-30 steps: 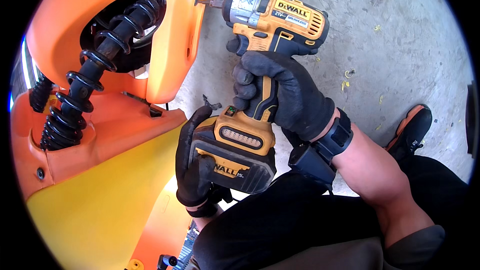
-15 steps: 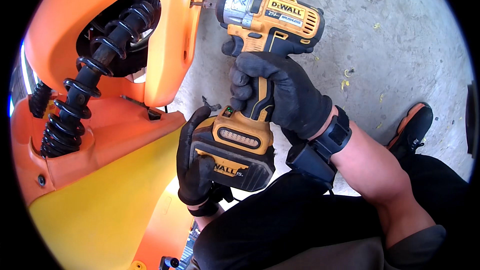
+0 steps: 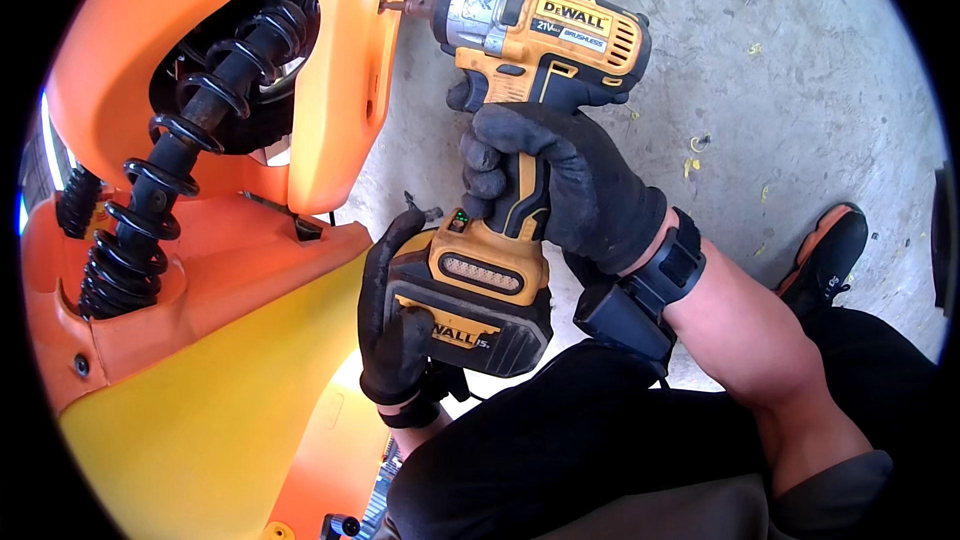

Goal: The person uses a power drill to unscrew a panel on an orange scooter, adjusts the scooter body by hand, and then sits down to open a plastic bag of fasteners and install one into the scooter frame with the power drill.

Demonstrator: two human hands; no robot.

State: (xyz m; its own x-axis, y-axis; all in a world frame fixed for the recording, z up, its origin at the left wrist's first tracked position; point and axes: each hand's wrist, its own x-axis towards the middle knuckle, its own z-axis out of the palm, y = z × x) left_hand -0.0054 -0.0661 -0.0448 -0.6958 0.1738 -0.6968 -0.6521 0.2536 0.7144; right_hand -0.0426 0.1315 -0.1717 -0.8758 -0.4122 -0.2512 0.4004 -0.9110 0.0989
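Observation:
A yellow-and-black cordless impact driver (image 3: 550,35) lies sideways across the view, its nose toward the left. My black-gloved right hand (image 3: 570,175) is wrapped round its handle, below the trigger. My left hand (image 3: 395,315), gloved too, grips the battery pack (image 3: 470,315) at the driver's base, thumb across its side. A slim bit (image 3: 394,6) runs from the driver's nose to the right edge of the orange body panel (image 3: 345,90), at a small hole. The bit's tip is hidden there, and so is any screw.
A black coil-spring shock absorber (image 3: 180,145) stands slanted in the panel's opening. Below it is a yellow panel (image 3: 210,410) beside orange bodywork. Grey concrete floor (image 3: 740,140) with yellow scraps stretches to the right. My shoe (image 3: 830,250) rests at the right.
The battery end and my left hand have shifted very slightly right. The bit holder at the driver's nose looks darker and redder. Both hands keep their grip.

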